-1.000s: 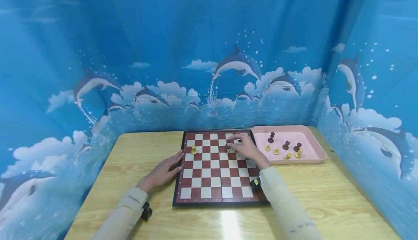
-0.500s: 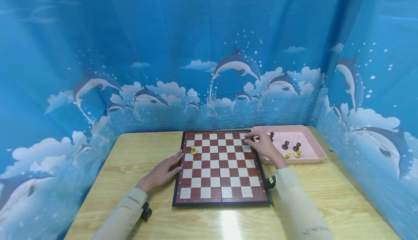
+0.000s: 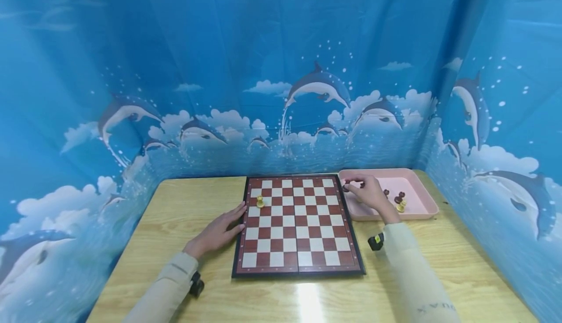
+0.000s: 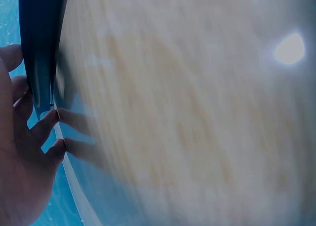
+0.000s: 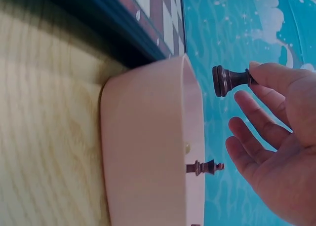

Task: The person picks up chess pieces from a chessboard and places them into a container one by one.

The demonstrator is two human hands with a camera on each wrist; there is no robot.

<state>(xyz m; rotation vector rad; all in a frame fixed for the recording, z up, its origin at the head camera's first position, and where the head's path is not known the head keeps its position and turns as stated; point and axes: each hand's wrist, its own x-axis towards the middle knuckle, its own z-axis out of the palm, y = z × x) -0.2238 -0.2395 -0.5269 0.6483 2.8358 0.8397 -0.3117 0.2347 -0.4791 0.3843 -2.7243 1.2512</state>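
Observation:
My right hand is over the left part of the pink tray. Its thumb and index finger pinch a dark brown chess piece by the top, which the fingertips hide. In the right wrist view that piece is above the tray rim, base away from the palm. My left hand touches the left edge of the chessboard with its fingers extended. A gold chess piece stands upright on the board, near the far left corner.
More pieces are in the tray, among them a dark one and a gold one; my right hand hides some. A dolphin-print curtain hangs behind the wooden table.
My right hand has lifted the dark piece off the far right part of the board and carried it right to above the tray. My left hand has not moved.

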